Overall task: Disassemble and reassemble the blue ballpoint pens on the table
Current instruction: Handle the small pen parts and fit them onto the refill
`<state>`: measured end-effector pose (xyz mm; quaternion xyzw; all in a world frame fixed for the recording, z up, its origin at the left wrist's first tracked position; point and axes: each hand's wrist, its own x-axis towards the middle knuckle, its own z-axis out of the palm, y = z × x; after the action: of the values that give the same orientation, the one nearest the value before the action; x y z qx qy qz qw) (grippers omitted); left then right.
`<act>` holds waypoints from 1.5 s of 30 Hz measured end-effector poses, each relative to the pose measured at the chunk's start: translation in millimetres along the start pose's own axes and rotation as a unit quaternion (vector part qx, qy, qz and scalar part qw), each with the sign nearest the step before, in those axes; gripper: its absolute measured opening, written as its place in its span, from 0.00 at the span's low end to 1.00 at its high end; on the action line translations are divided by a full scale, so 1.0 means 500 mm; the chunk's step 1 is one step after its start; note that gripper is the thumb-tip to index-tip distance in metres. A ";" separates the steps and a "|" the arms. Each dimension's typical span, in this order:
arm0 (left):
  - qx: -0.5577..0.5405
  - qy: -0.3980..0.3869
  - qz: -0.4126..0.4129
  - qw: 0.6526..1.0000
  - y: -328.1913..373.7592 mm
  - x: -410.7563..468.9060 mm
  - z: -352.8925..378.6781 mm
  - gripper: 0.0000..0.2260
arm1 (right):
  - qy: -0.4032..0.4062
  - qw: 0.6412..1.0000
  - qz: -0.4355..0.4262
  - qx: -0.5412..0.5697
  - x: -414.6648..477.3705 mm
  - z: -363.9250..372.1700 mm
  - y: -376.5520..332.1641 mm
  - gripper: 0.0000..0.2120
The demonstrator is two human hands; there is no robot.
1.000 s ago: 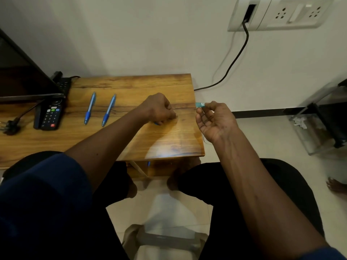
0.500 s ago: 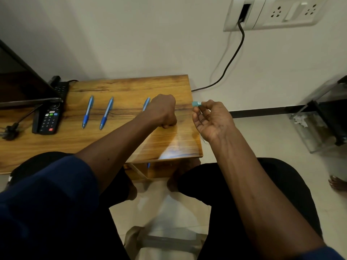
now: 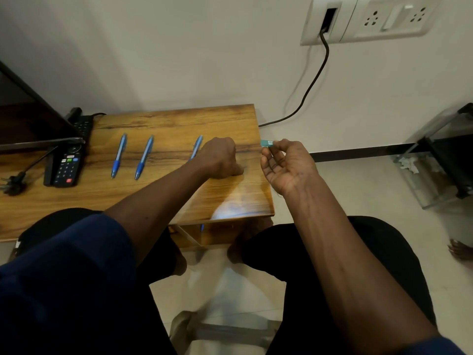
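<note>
My right hand [image 3: 286, 167], palm up, pinches a small teal pen piece [image 3: 266, 143] just past the table [image 3: 166, 121] edge. My left hand [image 3: 220, 157] lies curled on the table over the nearest pen [image 3: 197, 147]; I cannot tell whether it grips it. Further left lie a second pen [image 3: 144, 157] and a third pen [image 3: 119, 156].

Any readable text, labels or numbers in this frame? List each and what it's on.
Nothing here can be read.
On the black remote control: button marks and coloured logo keys, too blurred to read.
On the small teal plastic piece pinched in the right hand: a pale label patch, too small to read.
On the three blue ballpoint pens: no print visible.
</note>
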<state>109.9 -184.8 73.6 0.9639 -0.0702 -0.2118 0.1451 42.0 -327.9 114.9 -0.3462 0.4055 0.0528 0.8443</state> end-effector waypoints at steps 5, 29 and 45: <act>-0.265 -0.088 -0.058 0.959 -0.032 0.000 -0.024 0.08 | -0.001 1.000 -0.001 0.001 -0.002 -0.005 -0.004 0.10; 0.163 0.042 0.181 0.969 -0.036 -0.095 0.040 0.18 | 0.022 0.999 -0.002 -0.036 -0.024 -0.014 0.010 0.03; 0.148 0.082 0.211 0.963 -0.129 -0.166 0.104 0.40 | 0.033 0.998 0.011 -0.048 -0.045 -0.050 0.046 0.10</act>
<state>17.7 -120.5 40.9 0.9519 -0.2908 -0.0842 0.0473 2.5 -321.9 107.7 -0.3832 0.4340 0.0697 0.8124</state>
